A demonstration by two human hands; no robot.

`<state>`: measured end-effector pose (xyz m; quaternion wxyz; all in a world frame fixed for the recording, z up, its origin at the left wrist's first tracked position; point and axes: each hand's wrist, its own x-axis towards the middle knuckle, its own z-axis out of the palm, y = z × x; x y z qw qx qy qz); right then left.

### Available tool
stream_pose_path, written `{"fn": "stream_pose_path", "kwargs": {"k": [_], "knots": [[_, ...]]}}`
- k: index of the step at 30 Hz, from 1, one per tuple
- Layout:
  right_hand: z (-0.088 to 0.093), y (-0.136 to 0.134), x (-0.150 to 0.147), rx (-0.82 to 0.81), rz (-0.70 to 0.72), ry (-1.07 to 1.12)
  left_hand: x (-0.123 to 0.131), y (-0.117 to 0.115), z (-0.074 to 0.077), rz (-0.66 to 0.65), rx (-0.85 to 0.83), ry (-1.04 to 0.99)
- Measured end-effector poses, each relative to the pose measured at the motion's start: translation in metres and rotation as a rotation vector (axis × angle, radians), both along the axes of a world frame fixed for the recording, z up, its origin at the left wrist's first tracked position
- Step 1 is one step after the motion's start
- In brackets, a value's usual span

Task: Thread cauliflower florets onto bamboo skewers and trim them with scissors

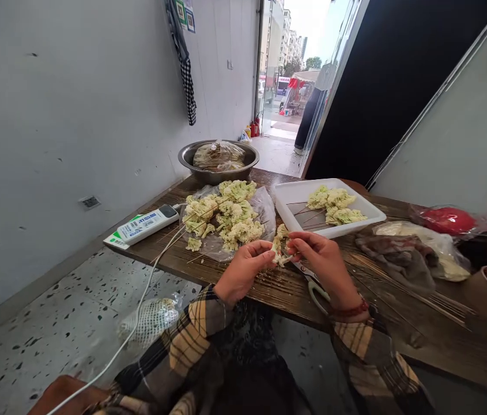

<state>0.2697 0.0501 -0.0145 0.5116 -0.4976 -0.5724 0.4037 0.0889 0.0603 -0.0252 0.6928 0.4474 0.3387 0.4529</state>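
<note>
My left hand pinches a small cauliflower floret between thumb and forefinger above the table's near edge. Closed at the floret's other side, my right hand has its thumb and fingertips against it. Scissors with pale handles lie partly hidden beneath my right hand. Just beyond my left hand, a heap of loose cauliflower florets rests on a clear plastic bag. A white tray behind my right hand holds cauliflower pieces on thin wooden skewers.
A metal basin with plastic-wrapped contents stands at the back. To the left lies a power strip with a white cable. Loose skewers, a brown cloth and red bags occupy the right side.
</note>
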Motion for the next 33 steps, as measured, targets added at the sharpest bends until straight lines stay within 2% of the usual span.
{"fn": "stream_pose_path", "kwargs": {"k": [2, 4, 6, 8, 11, 18, 20, 23, 26, 29, 31, 33], "knots": [[-0.007, -0.011, 0.019, 0.050, -0.060, -0.215, -0.003, 0.000, -0.004, -0.026, -0.101, -0.120], [-0.016, -0.025, 0.038, 0.136, -0.079, -0.539, -0.006, 0.000, -0.005, -0.044, -0.155, -0.203], [-0.026, -0.040, 0.054, 0.155, -0.074, -0.809, -0.008, -0.002, -0.006, -0.044, -0.190, -0.252], [-0.034, -0.055, 0.063, 0.144, -0.019, -0.979, -0.009, -0.005, -0.006, -0.038, -0.216, -0.285], [-0.043, -0.068, 0.064, 0.127, 0.028, -1.114, -0.010, -0.009, -0.006, -0.045, -0.232, -0.317], [-0.051, -0.063, 0.052, 0.082, -0.103, -1.317, -0.013, -0.020, -0.007, -0.085, -0.234, -0.375], [-0.050, -0.067, 0.056, 0.087, -0.118, -1.307, -0.016, -0.023, -0.007, -0.088, -0.238, -0.395], [-0.045, -0.081, 0.069, 0.141, -0.128, -1.169, -0.020, -0.026, -0.007, -0.108, -0.232, -0.405], [-0.036, -0.099, 0.083, 0.144, -0.211, -0.960, -0.023, -0.027, -0.008, -0.135, -0.215, -0.406], [-0.028, -0.113, 0.086, 0.030, -0.307, -0.637, -0.019, -0.028, -0.008, -0.154, -0.202, -0.388], [-0.024, -0.118, 0.081, -0.059, -0.269, -0.445, -0.015, -0.029, -0.008, -0.141, -0.186, -0.352], [-0.020, -0.120, 0.072, -0.091, -0.183, -0.400, -0.011, -0.031, -0.007, -0.099, -0.162, -0.312]]}}
